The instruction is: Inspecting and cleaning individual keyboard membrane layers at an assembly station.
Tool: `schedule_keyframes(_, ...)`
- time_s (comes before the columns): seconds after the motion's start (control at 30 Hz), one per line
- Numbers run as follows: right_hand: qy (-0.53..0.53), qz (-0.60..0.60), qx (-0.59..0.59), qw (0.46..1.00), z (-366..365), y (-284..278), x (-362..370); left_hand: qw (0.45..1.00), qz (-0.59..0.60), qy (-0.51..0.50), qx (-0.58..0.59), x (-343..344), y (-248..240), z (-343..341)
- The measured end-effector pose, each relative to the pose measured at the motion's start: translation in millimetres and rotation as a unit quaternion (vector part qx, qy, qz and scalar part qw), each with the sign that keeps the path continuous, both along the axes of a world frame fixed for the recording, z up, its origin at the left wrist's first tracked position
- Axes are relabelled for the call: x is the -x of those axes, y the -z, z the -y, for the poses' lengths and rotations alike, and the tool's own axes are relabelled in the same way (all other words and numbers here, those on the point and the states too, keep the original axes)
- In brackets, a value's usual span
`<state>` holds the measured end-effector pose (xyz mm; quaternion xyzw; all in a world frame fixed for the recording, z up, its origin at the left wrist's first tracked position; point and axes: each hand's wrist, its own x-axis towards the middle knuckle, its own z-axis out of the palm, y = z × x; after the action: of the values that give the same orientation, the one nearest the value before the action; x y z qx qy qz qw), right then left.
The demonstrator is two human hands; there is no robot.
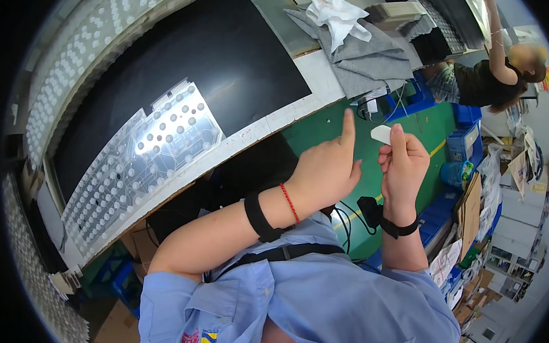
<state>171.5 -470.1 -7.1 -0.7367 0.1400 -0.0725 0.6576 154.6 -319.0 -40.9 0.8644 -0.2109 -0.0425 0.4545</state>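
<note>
My right hand (405, 163) pinches a small flat white piece with a blunt pointed end (381, 134) between thumb and fingers. Close beside it, my left hand (324, 168) has its index finger stretched out and its thumb apart; the other fingers are curled and partly hidden, and I see nothing held there. Both hands are raised off the table, over the green floor. To their left, a clear keyboard membrane sheet (157, 159) with rows of round domes and printed silver lines lies along the table's near edge, on a black mat (231, 51).
Stacked sheets with white dots (94, 56) curve along the left. A grey cloth (370, 65) with a crumpled white cloth (338, 16) lies at the table's far corner. Blue crates (465, 144) and cardboard (470, 213) stand at right. Another person (487, 80) reaches up at upper right.
</note>
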Motion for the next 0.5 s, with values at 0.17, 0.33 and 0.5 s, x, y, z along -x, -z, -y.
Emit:
schedule_keyframes(0.17,-0.022,0.038,-0.026,0.999,5.5,3.1,-0.9,0.994,0.039,0.080,-0.068,-1.5,-7.3,1.9)
schedule_keyframes(0.33,0.004,0.015,0.007,1.000,1.8,-5.6,2.1,0.998,-0.056,0.000,0.020,-6.9,4.6,-1.6)
schedule_keyframes(0.5,0.004,0.020,-0.013,1.000,4.7,-5.4,1.7,0.991,-0.127,-0.018,-0.045,-7.6,-5.0,0.6)
